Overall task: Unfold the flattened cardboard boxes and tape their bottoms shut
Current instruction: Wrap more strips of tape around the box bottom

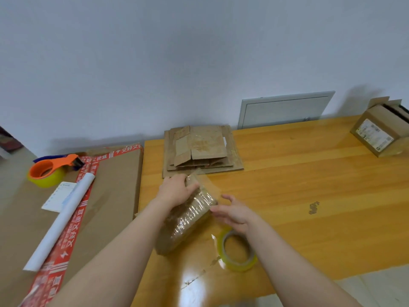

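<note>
A small cardboard box [188,220], covered in shiny clear tape, lies tilted on the wooden table [309,196] in front of me. My left hand [177,191] grips its far end, fingers curled over the top edge. My right hand [234,212] hovers beside the box's right side with fingers spread and relaxed, holding nothing. A roll of clear yellowish tape [238,251] lies flat on the table under my right wrist, with a loose end sticking up. A stack of flattened cardboard boxes [201,149] sits at the table's far edge.
A large flat carton [115,189] with red printed tape lies to the left, carrying an orange tape dispenser [53,169], a white paper roll [62,220] and a small notepad [58,197]. An open labelled box [380,131] stands at the far right. A wall panel [285,109] is behind.
</note>
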